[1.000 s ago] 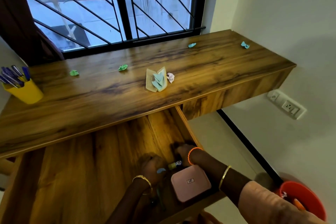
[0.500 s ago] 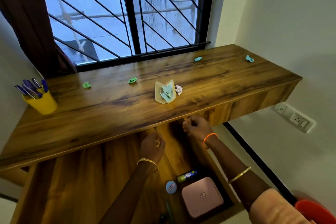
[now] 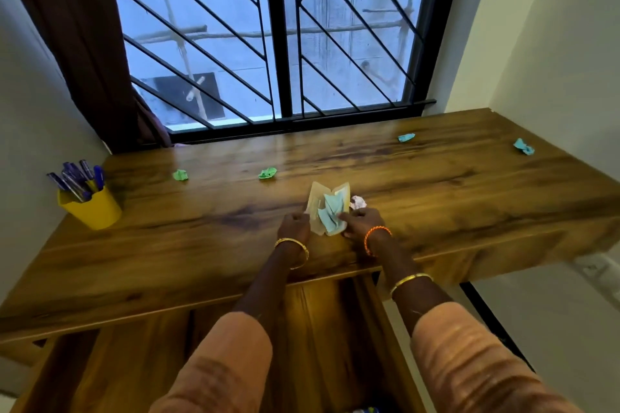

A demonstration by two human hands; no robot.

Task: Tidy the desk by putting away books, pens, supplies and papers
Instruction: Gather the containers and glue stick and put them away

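Observation:
A small open cream notepad (image 3: 318, 203) with loose blue paper slips (image 3: 330, 218) on it lies mid-desk. My left hand (image 3: 293, 226) grips its left edge, and my right hand (image 3: 360, 221) pinches its right side at the blue slips. A crumpled white-pink paper (image 3: 358, 201) sits just behind my right hand. Two green paper balls (image 3: 180, 175) (image 3: 267, 173) lie further back on the left. Two blue paper balls (image 3: 406, 137) (image 3: 523, 146) lie at the back right.
A yellow cup of purple pens (image 3: 90, 208) stands at the desk's (image 3: 469, 204) left end. The drawer (image 3: 141, 362) below the desk is pulled open under my forearms. A barred window and a dark curtain (image 3: 77, 43) are behind the desk; a wall stands on the right.
Both hands rose out of the open drawer, passed the desk's front edge and now hold the notepad on the desk. The view tilted up, hiding the drawer's contents.

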